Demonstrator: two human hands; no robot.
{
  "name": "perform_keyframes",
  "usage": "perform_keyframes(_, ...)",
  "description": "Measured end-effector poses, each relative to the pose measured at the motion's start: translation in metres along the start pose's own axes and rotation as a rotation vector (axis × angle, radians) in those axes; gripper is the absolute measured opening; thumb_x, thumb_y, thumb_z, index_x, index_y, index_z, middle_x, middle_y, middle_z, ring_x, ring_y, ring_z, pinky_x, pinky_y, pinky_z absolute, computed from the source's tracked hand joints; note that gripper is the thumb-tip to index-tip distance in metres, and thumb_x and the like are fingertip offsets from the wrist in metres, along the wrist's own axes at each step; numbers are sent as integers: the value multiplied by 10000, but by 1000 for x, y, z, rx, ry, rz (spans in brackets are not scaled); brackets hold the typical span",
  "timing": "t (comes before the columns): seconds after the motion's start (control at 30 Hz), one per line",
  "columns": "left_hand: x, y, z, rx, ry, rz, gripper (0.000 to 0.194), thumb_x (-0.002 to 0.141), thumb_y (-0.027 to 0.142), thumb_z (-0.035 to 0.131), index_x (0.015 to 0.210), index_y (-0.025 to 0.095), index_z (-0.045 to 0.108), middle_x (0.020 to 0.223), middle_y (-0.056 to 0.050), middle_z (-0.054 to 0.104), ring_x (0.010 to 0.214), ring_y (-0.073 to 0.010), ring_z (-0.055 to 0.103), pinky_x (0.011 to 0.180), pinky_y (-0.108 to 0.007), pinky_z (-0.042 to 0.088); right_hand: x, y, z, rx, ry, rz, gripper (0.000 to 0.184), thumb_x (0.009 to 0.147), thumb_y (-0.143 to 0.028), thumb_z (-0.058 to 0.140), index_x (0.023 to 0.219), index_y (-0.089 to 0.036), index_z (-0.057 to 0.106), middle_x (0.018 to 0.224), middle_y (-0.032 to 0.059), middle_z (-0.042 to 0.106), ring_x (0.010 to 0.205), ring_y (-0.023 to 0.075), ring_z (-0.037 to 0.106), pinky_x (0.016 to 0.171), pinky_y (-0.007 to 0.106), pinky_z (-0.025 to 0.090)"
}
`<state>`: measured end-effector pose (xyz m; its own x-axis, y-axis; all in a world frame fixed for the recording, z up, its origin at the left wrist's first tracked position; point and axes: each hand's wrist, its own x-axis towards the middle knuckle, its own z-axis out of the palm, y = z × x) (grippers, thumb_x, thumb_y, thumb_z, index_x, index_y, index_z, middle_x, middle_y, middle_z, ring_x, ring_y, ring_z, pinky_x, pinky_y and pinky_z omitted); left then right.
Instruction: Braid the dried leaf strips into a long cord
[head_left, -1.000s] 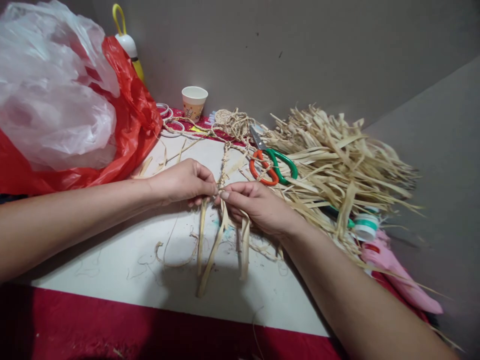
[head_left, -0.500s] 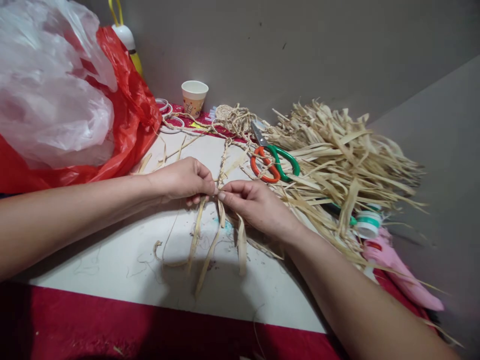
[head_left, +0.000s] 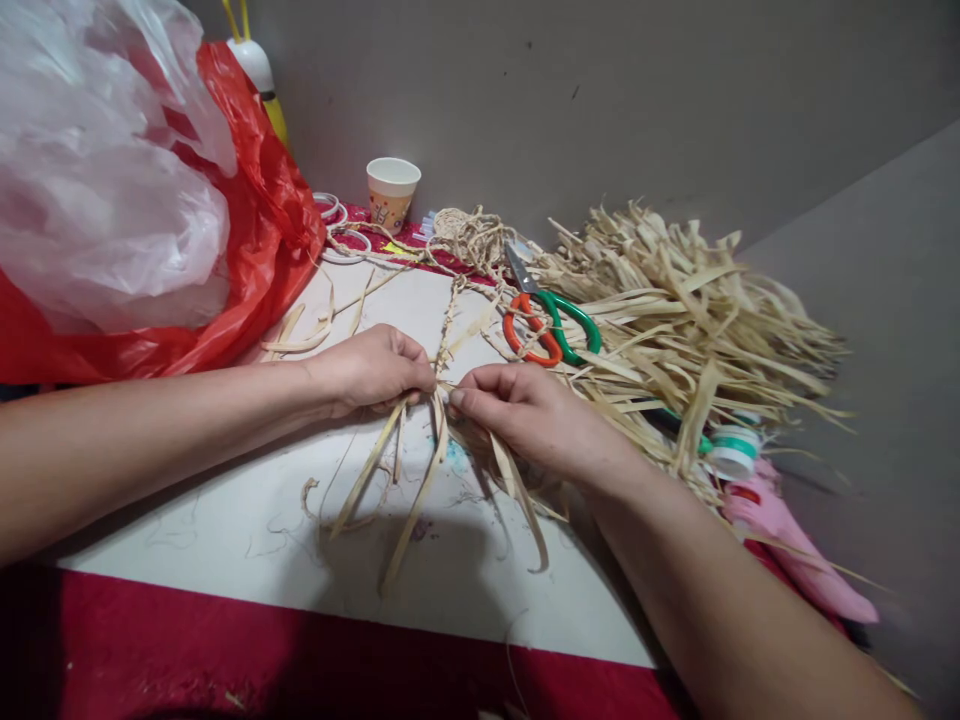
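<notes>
Your left grip (head_left: 375, 368) is pinched closed, thumb against fingers, on a strip at the lower end of the braid (head_left: 448, 328). Your right grip (head_left: 529, 412) is pinched too, thumb against forefinger, holding another strip just beside the left one; a short length of it spans the gap to the braid. The braid runs away from you, from between your two grips towards the back edge of the white board (head_left: 225, 520), which lies on the red-covered bench (head_left: 150, 645).

Below your left grip hangs a pale strip (head_left: 367, 468), slanting towards you, with a shorter one beside it. A middle strip (head_left: 415, 512) drops between the grips, and a broader, curling strip (head_left: 517, 488) hangs under the right.

Beyond your right grip lie scissors (head_left: 550, 303) with one orange and one green handle, touching a heap of dry strips (head_left: 675, 300) that spreads to the right. Farther off, beyond both grips, stand a paper cup (head_left: 392, 197) and, near it, a tangle of cord (head_left: 484, 242). A red plastic bag (head_left: 266, 240) is beyond your left grip.
</notes>
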<state>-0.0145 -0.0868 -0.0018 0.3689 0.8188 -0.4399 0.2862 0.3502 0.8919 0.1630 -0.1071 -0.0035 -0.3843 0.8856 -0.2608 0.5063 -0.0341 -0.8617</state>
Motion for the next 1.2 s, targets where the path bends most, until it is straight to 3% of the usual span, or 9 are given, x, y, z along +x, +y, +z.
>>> perform_keyframes(0.17, 0, 1, 4, -84, 7, -12, 242, 701, 80, 554, 473, 153, 520, 386, 33, 460, 300, -33, 288, 333, -201, 150, -8, -5, 15, 115, -53, 114, 255, 829, -361, 493, 650, -181, 520, 442, -45, 416, 360, 73, 319, 376, 216, 221)
perform_keyframes(0.47, 1, -1, 1, -311, -117, -85, 203, 735, 81, 592, 536, 111, 560, 442, 14, 503, 337, -15, 288, 331, -165, 147, -15, -9, 30, -396, 191, -116, 315, 855, -253, 443, 551, -169, 435, 507, -11, 426, 486, 91, 346, 487, 234, 247)
perform_keyframes(0.7, -1, 0, 3, -283, -84, -89, 234, 717, 50, 590, 499, 110, 530, 414, 25, 472, 318, -5, 275, 327, -158, 141, -22, -15, 34, -564, 37, -158, 235, 899, -262, 397, 791, -152, 574, 624, 26, 541, 549, 112, 431, 570, 256, 312)
perform_keyframes(0.8, -2, 4, 0, -298, -80, -86, 260, 720, 49, 588, 477, 108, 519, 402, 30, 456, 310, -4, 274, 323, -160, 149, -29, -23, 24, -414, -206, -221, 300, 910, -335, 430, 711, -154, 560, 563, -7, 481, 504, 86, 388, 508, 224, 295)
perform_keyframes(0.87, -3, 6, -4, -307, -86, -93, 246, 728, 55, 591, 492, 101, 537, 415, 26, 473, 310, -3, 288, 322, -158, 160, -29, -26, 13, -204, -249, -184, 419, 912, -423, 439, 599, -156, 518, 486, -26, 415, 442, 68, 344, 437, 208, 258)
perform_keyframes(0.97, -3, 8, -10, -318, -93, -113, 230, 739, 65, 596, 514, 92, 556, 421, 24, 482, 309, 2, 292, 320, -149, 165, -17, -20, -1, 132, 89, -94, 433, 874, -478, 505, 578, -163, 492, 449, -36, 421, 375, 54, 349, 377, 194, 243)
perform_keyframes(1.03, -3, 8, -13, -325, -106, -119, 225, 743, 69, 599, 522, 89, 562, 417, 27, 477, 311, 4, 296, 322, -140, 171, -6, -13, -5, 332, 203, -13, 334, 822, -443, 594, 654, -164, 520, 537, -27, 518, 354, 41, 364, 348, 186, 229)
perform_keyframes(1.13, -2, 7, -14, -331, -135, -117, 219, 748, 66, 591, 530, 81, 576, 426, 19, 491, 315, 6, 301, 323, -136, 175, 4, -6, -2, 554, 40, 133, 279, 776, -420, 646, 773, -153, 562, 694, 10, 614, 337, 26, 372, 313, 173, 178)
perform_keyframes(1.2, -1, 7, -12, -330, -154, -112, 227, 751, 69, 585, 524, 79, 578, 431, 13, 498, 317, 5, 299, 323, -139, 176, 5, -6, 2, 618, -126, 162, 293, 792, -424, 628, 781, -138, 567, 631, 8, 592, 317, 21, 339, 302, 164, 147)
